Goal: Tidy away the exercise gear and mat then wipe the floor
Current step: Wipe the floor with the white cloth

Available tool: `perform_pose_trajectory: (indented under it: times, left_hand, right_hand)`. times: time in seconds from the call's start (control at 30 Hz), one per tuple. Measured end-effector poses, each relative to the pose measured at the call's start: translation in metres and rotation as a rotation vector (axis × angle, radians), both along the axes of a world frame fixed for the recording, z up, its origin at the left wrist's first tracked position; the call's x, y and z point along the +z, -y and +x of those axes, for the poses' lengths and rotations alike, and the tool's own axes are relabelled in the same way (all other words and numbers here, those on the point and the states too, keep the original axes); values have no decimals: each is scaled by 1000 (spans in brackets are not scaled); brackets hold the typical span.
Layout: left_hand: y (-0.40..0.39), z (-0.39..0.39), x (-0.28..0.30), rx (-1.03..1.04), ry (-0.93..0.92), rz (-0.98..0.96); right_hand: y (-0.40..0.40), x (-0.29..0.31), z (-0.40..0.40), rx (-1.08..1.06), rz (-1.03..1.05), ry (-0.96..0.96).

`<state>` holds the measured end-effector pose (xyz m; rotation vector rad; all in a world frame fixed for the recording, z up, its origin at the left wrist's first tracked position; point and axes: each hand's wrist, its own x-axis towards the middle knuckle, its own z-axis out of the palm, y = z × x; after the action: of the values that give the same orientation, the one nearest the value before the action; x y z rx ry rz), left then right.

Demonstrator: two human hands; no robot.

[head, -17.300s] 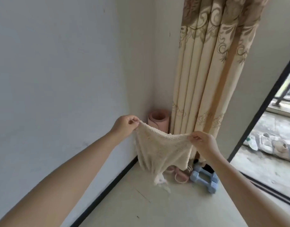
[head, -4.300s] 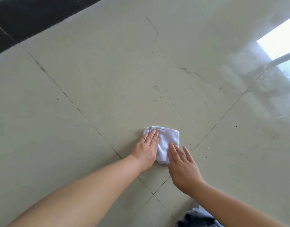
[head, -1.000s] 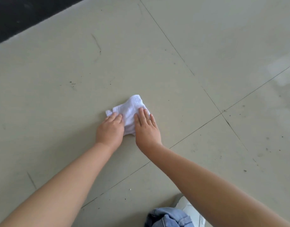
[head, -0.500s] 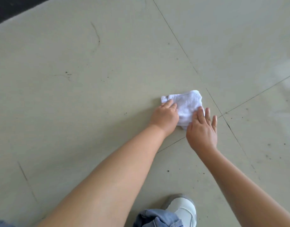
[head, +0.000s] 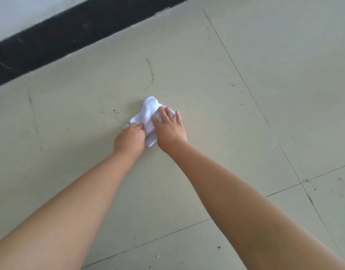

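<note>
A small white cloth lies bunched on the pale tiled floor, a little above the middle of the view. My right hand presses flat on the cloth's right side with straight, spread fingers. My left hand sits at the cloth's near left edge, its fingers curled down onto the fabric and gripping it. Both forearms reach in from the bottom of the view. Neither exercise gear nor a mat is in sight.
A black skirting board runs diagonally across the upper left below a white wall. Dark scuff marks and specks dot the tiles near the cloth. Grout lines cross at the right.
Both hands have slid the cloth back to the left and farther from me, toward the skirting board. The shoe and trouser leg at the bottom have dropped out of view.
</note>
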<state>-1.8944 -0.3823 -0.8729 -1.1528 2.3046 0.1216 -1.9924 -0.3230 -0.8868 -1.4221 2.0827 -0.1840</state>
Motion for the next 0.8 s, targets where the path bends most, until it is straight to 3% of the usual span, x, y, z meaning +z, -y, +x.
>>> perform_pose_trajectory:
  times: [0.2, 0.33, 0.4, 0.47, 0.53, 0.6, 0.73, 0.8]
  left_hand:
    - [-31, 32, -8, -89, 89, 212]
    - [-81, 17, 0, -237, -40, 377]
    - [-110, 13, -2, -444, -150, 365]
    - [-130, 5, -3, -493, -220, 303]
    - [-136, -10, 0, -525, -260, 242]
    - [-130, -20, 13, -571, -179, 254]
    - [-108, -13, 6, -575, -353, 289]
    - [-88, -4, 21, -577, -197, 339]
  right_hand:
    - [-66, 8, 21, 86, 57, 40]
    - [-134, 16, 24, -79, 192, -19]
    - [-165, 14, 24, -190, 185, -155]
    - [-187, 7, 19, -229, 185, -266]
    - [-195, 6, 13, -225, 205, -308]
    - [-189, 14, 10, -293, 203, -247]
    - [-167, 17, 7, -239, 260, -121]
    - [-149, 17, 18, -200, 256, -124]
